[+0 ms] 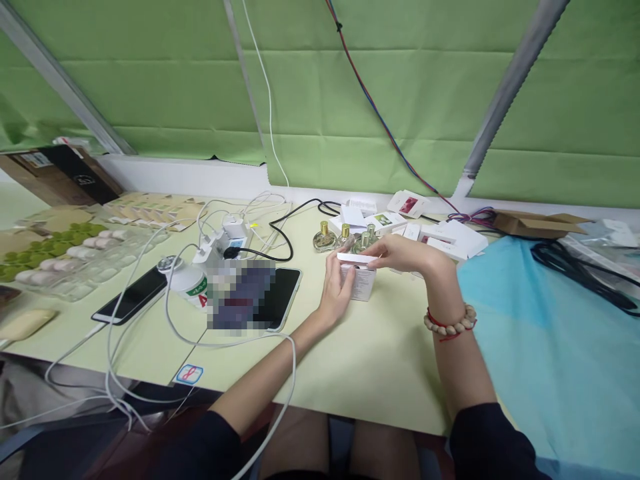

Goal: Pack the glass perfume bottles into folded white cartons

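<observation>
My left hand (pixel 336 293) wraps around the left side of a small white cardboard box with fine printing (pixel 363 287), thumb across the near face. My right hand (pixel 405 257) reaches in from the other side, fingers closed on the white top flap (pixel 357 259) at its right edge; I cannot tell how firmly they press. So the box sits between my two hands, upright over the pale yellow tabletop (pixel 380 380), and I cannot tell whether its base touches it. Just behind lie clear glass bottles with gold-coloured caps (pixel 325 240), partly hidden by my fingers. Beyond my right hand, flat white cartons with printed pictures (pixel 385 221) lie in a loose heap. A dark-screened smartphone (pixel 283 297) rests left of my left hand, and a light blue sheet (pixel 550 373) spreads to the right of my right forearm.
</observation>
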A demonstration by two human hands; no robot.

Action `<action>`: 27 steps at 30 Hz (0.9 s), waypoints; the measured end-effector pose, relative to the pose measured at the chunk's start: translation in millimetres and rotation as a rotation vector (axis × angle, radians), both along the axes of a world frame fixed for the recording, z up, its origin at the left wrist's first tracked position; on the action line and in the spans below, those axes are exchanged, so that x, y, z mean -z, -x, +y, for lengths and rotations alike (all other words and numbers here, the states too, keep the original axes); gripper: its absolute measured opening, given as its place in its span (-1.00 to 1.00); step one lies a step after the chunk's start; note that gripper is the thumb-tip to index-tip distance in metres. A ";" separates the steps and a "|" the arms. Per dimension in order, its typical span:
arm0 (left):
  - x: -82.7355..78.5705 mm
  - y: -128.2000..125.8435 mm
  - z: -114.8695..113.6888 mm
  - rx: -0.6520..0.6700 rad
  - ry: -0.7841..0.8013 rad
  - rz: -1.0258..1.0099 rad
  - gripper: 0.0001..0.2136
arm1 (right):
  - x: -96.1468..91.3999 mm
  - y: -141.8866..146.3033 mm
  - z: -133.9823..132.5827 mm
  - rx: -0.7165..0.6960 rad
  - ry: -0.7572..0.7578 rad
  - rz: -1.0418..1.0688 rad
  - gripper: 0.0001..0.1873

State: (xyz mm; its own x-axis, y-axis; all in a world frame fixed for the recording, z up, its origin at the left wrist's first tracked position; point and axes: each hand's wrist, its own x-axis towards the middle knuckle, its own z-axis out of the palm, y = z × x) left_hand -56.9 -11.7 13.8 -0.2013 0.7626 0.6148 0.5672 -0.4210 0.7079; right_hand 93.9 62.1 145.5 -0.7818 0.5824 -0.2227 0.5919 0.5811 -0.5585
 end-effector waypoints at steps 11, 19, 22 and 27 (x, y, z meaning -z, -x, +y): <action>3.3 6.3 1.2 -0.133 -0.154 0.284 -0.81 | 4.9 -1.0 6.4 0.083 0.016 -0.021 -0.51; -2.8 3.4 -5.6 -0.217 -0.095 0.437 -0.79 | 5.9 -3.6 10.8 0.068 0.002 -0.037 -0.64; -2.2 3.0 -5.0 -0.227 -0.096 0.446 -0.78 | 3.5 -2.8 8.5 0.056 -0.005 -0.016 -0.67; -2.9 6.3 -2.7 -0.197 -0.144 0.476 -0.83 | 3.7 -1.9 7.1 0.059 -0.009 -0.017 -0.65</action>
State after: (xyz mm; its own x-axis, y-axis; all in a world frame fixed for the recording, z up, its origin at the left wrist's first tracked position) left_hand -63.2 -14.4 16.7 -0.0052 0.6395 0.7688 0.8895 -0.3484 0.2958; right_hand 95.9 69.2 141.8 -0.7424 0.6292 -0.2300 0.6346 0.5503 -0.5427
